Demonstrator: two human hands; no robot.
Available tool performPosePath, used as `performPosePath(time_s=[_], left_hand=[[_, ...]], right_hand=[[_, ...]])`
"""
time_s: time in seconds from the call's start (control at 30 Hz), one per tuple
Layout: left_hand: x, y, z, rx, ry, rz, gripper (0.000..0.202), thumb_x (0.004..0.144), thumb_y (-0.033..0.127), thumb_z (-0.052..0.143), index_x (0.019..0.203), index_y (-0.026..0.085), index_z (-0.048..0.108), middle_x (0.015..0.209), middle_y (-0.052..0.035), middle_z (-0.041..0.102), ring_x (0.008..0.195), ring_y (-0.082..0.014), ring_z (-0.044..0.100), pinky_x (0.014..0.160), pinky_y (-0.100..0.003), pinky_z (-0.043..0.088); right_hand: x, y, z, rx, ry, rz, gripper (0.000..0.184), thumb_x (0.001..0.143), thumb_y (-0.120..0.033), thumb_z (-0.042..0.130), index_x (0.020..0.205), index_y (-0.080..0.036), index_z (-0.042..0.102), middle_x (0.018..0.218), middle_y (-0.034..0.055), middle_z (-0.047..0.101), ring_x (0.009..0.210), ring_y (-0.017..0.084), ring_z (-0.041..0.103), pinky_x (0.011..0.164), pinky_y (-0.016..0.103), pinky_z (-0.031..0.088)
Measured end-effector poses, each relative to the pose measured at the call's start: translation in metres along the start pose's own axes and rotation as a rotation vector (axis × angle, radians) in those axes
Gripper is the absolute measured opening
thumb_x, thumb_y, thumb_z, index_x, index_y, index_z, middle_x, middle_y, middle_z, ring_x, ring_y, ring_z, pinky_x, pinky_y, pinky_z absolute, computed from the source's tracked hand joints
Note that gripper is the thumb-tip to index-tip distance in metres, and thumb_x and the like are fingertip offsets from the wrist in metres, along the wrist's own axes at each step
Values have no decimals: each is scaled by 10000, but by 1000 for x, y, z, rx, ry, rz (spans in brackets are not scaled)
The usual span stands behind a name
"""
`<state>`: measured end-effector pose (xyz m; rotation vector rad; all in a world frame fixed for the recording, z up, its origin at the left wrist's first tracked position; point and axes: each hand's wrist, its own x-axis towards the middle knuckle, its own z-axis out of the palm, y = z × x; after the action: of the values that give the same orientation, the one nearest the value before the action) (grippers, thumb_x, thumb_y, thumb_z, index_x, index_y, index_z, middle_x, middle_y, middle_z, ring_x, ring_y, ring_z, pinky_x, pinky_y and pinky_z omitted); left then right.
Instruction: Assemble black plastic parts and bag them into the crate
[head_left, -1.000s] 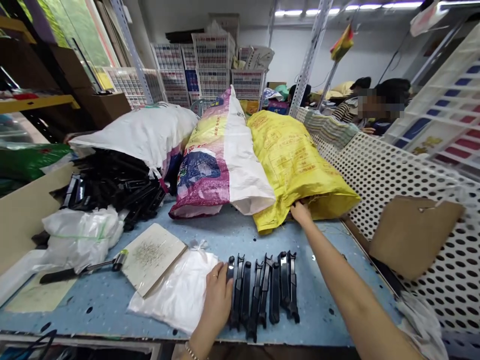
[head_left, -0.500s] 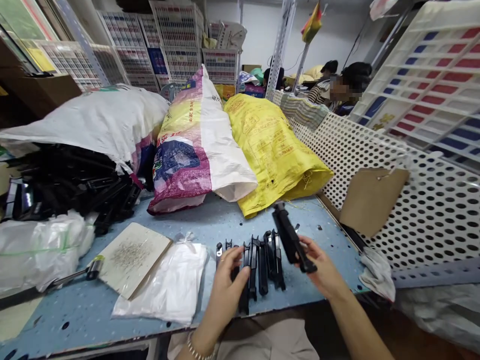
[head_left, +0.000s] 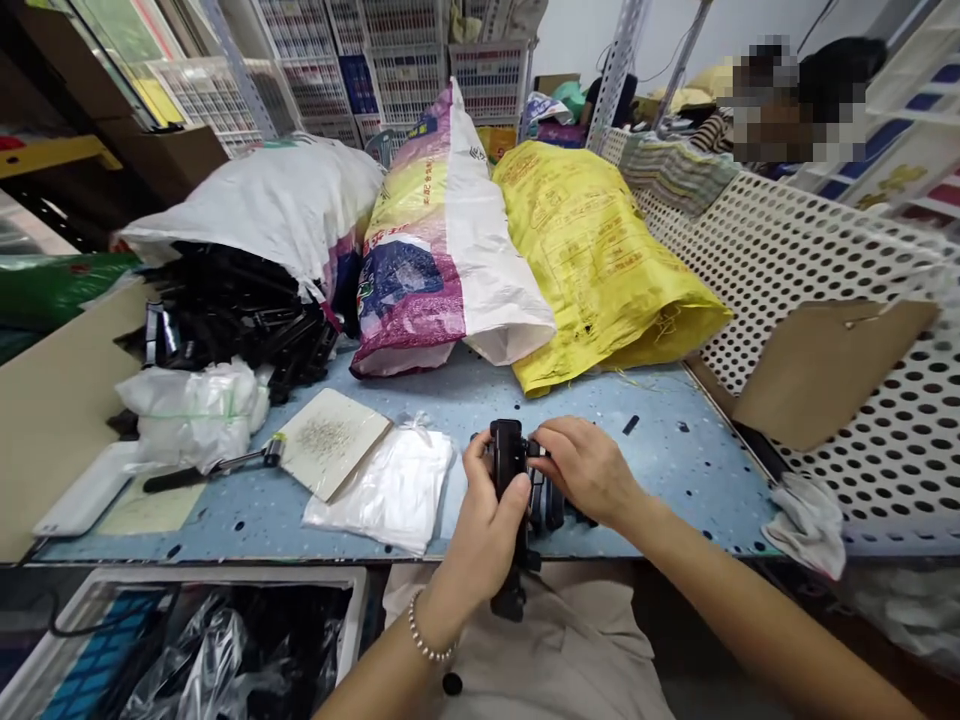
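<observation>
My left hand (head_left: 491,520) is wrapped round a long black plastic part (head_left: 507,455), held upright over the front edge of the table. At the upper right side of this part, the fingers of my right hand (head_left: 589,470) are pinched together on a small dark bit. Whether that bit is loose or belongs to the part, I cannot tell. More black plastic parts (head_left: 553,505) lie on the blue table just behind, mostly hidden by my hands.
A heap of black parts (head_left: 232,310) spills from a white sack (head_left: 262,190) at left. A hammer (head_left: 225,463), a worn board (head_left: 330,440) and white plastic bags (head_left: 397,490) lie nearby. Two sacks, one yellow (head_left: 600,250), stand behind. A perforated white panel (head_left: 847,270) borders the right.
The black part has passed from my right hand into my left, which has left the row on the table. My right hand has moved in to its side. The view has tilted down.
</observation>
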<state>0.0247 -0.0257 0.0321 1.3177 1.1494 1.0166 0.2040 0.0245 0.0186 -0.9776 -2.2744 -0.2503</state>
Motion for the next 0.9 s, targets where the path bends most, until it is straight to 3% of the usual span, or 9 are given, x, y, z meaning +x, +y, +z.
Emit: performPosePath(time_s=[0.13, 0.23, 0.3, 0.47, 0.57, 0.63, 0.8, 0.9], left_hand=[[-4, 3, -10, 145, -32, 8, 506, 930, 390, 425, 1357, 187, 245, 1316, -131, 462, 1228, -244, 452, 1053, -416, 320], [-1, 0, -18, 150, -16, -6, 503, 915, 389, 446, 1333, 176, 266, 1265, -135, 483, 1147, -252, 509, 999, -425, 382], [1, -3, -23, 88, -22, -61, 498, 906, 418, 450, 1317, 194, 280, 1219, -121, 499, 1011, -231, 567, 876, -390, 476], [8, 1, -33, -152, -96, -258, 461, 878, 451, 471, 1252, 243, 302, 1061, -58, 516, 709, -148, 577, 555, -276, 528], [10, 4, -34, -238, -172, -388, 416, 874, 466, 462, 1200, 248, 326, 809, 23, 499, 530, -110, 531, 455, -247, 490], [9, 4, -31, -238, -184, -393, 408, 872, 473, 466, 1187, 251, 331, 750, 44, 482, 490, -105, 519, 434, -236, 476], [2, 0, -27, -176, -138, -263, 457, 863, 475, 505, 1213, 247, 319, 866, 5, 534, 556, -111, 552, 497, -246, 506], [4, -3, -30, -185, -174, -321, 477, 863, 498, 493, 1226, 251, 308, 818, 18, 524, 517, -113, 537, 467, -250, 491]], right_hand=[[12, 6, 14, -41, -7, -191, 207, 939, -312, 454, 846, -163, 564, 723, 71, 577, 670, 200, 504, 619, 332, 384], [15, 9, 23, 23, -51, -213, 244, 954, -328, 414, 840, -165, 557, 715, 64, 570, 669, 193, 496, 617, 318, 368], [16, 9, 25, 53, -96, -198, 230, 959, -326, 407, 892, -161, 554, 784, 78, 593, 705, 191, 505, 630, 310, 367], [24, 8, 13, -100, -185, -314, 182, 943, -304, 454, 935, -157, 561, 848, 84, 606, 720, 192, 477, 626, 320, 329], [30, 12, 4, -177, -235, -450, 184, 937, -298, 459, 891, -163, 576, 777, 57, 578, 682, 186, 444, 601, 325, 298], [32, 14, 2, -162, -235, -511, 210, 939, -289, 449, 818, -169, 573, 711, 40, 542, 660, 181, 424, 589, 322, 293], [25, 14, 9, -37, -178, -429, 274, 963, -289, 392, 776, -178, 558, 692, 39, 519, 635, 173, 406, 601, 311, 332], [22, 11, 11, -38, -223, -390, 282, 967, -299, 384, 787, -174, 562, 714, 50, 532, 647, 178, 423, 602, 314, 344]])
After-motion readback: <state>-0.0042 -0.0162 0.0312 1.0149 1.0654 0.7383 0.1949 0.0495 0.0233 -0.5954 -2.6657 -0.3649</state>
